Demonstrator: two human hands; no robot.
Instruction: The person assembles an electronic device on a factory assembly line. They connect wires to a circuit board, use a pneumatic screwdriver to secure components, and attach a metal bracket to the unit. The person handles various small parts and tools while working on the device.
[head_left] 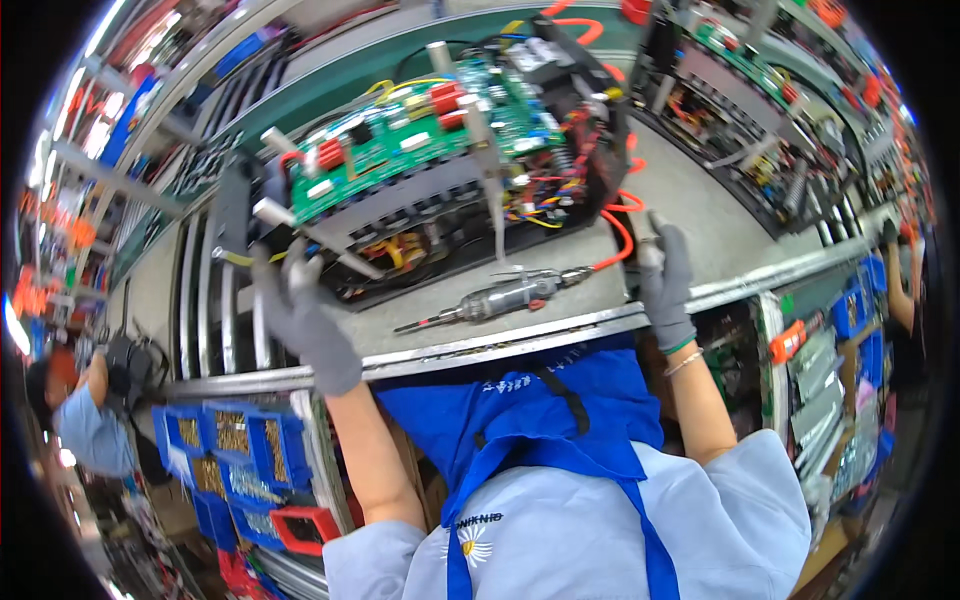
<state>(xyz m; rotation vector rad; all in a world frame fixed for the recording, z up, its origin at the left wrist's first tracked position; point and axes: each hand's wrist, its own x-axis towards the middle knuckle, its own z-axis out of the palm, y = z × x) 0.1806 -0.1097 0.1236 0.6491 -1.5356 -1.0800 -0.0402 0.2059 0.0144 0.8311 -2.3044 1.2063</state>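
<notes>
- An open black-framed electronics chassis point(430, 170), topped by one green circuit board point(400, 135), sits tilted on the grey workbench point(560, 300), its long axis running left to right.
- The left hand point(300, 305), in a grey glove, reaches up with fingers curled around the chassis's lower-left corner.
- The right hand point(665, 280), also gloved, rests mostly open on the bench right of the chassis, touching a coiled orange air hose point(622, 235); whether it grips it cannot be told.
- One pneumatic screwdriver point(495, 298) lies in front of the chassis, bit pointing left.
- Blue parts bins point(225, 445) hang below, left.
</notes>
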